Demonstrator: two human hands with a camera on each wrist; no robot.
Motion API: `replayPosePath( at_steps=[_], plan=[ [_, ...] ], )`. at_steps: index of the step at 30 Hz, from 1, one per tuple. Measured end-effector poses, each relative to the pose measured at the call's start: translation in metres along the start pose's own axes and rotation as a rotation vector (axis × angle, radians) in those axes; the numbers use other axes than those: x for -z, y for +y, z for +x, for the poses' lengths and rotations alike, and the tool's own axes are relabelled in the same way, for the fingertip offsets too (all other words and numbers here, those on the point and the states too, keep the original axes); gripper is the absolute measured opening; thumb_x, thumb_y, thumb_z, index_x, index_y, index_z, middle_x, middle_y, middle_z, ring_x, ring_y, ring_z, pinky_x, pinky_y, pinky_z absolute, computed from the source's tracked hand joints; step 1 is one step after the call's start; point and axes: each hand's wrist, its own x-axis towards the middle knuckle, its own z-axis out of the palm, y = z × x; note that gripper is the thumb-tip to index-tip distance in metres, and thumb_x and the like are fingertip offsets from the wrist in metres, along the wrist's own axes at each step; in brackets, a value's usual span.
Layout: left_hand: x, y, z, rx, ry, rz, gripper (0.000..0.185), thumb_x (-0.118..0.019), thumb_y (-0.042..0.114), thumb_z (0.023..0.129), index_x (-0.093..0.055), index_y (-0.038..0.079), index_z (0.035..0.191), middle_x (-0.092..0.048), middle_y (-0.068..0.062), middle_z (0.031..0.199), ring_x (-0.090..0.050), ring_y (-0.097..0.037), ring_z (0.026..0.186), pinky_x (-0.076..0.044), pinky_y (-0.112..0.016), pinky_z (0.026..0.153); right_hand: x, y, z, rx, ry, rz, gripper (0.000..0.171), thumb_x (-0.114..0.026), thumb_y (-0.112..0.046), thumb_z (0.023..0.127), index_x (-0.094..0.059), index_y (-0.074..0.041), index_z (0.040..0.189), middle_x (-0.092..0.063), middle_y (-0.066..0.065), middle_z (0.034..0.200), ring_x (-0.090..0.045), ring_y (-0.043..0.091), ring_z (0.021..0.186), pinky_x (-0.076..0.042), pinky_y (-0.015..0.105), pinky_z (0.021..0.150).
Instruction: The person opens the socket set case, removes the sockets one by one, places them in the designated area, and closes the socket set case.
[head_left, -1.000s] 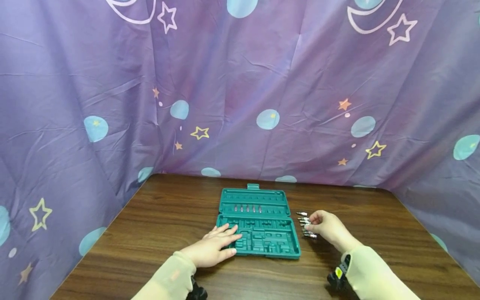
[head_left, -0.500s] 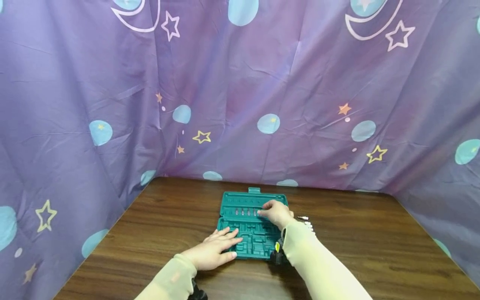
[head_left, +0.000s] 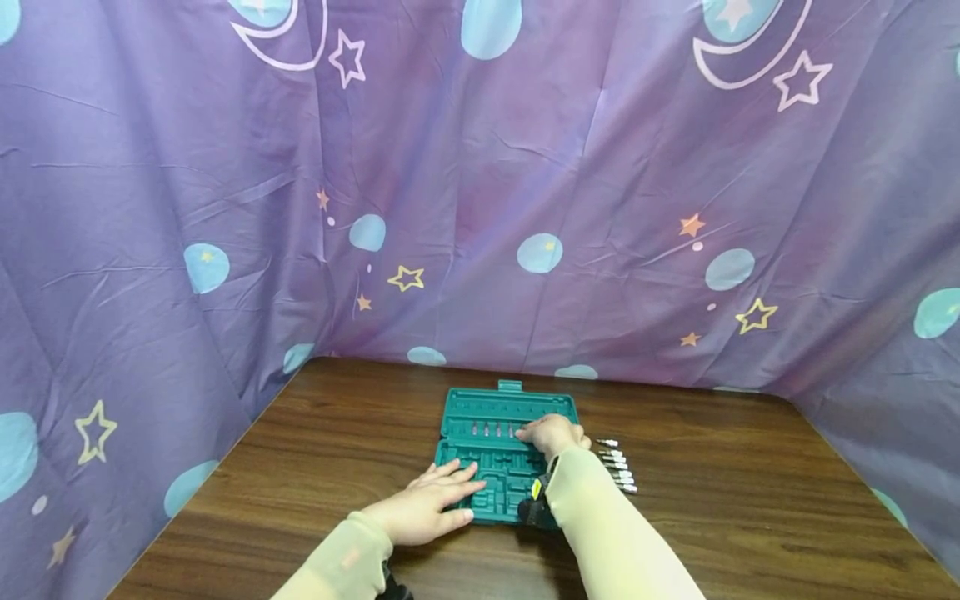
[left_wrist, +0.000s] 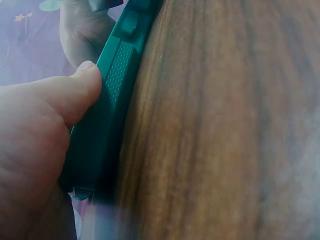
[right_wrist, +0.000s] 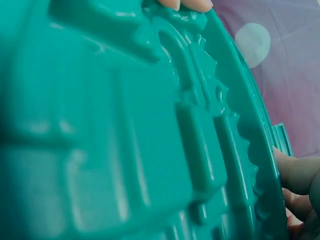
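Right hand (head_left: pixel 553 435) has crossed from the loose bits (head_left: pixel 617 465) onto the open teal case (head_left: pixel 480 454) mid-worktop (head_left: pixel 750 500); fingers curled at the bit row, grasp not discernible. Left hand (head_left: pixel 423 506) lies flat, fingers spread, on the case's near-left corner.

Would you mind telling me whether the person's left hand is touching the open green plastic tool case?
Touching. The left wrist view shows the left hand with its thumb against the green plastic tool case edge.
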Motion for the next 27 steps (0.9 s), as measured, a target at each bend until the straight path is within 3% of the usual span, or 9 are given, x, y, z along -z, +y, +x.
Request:
replayPosePath(
  at_steps=[11, 20, 27],
  plan=[
    [-0.0017, -0.0019, -0.0001, -0.008, 0.002, 0.006, 0.051, -0.044, 0.042, 0.102, -0.043, 0.019, 0.147, -0.029, -0.004, 0.156, -0.020, -0.029, 0.145, -0.016, -0.055, 0.114, 0.0005, -0.0070, 0.0003, -0.083, -0.007, -0.005, 0.051, -0.077, -0.034, 0.080, -0.067, 0.002, 0.114, -0.038, 0.038, 0.129, -0.032, 0.053, 0.119, -0.030, 0.059, 0.100],
    [-0.0008, -0.0025, 0.0010, 0.001, -0.036, -0.011, 0.051, -0.043, 0.043, 0.102, -0.041, 0.021, 0.148, -0.026, -0.003, 0.157, -0.017, -0.028, 0.146, -0.014, -0.054, 0.115, 0.0017, -0.0034, -0.0018, -0.039, 0.006, 0.007, 0.029, -0.075, -0.032, 0.081, -0.075, -0.011, 0.101, -0.044, 0.035, 0.128, -0.032, 0.053, 0.118, -0.028, 0.059, 0.100],
    [-0.0006, -0.0021, 0.0010, -0.003, -0.033, -0.027, 0.051, -0.043, 0.044, 0.102, -0.041, 0.020, 0.148, -0.026, -0.004, 0.158, -0.016, -0.030, 0.145, -0.014, -0.056, 0.115, 0.0004, -0.0023, 0.0021, -0.037, -0.004, -0.010, 0.024, -0.073, -0.034, 0.082, -0.076, -0.016, 0.097, -0.044, 0.033, 0.129, -0.031, 0.052, 0.120, -0.027, 0.059, 0.101]
  ],
)
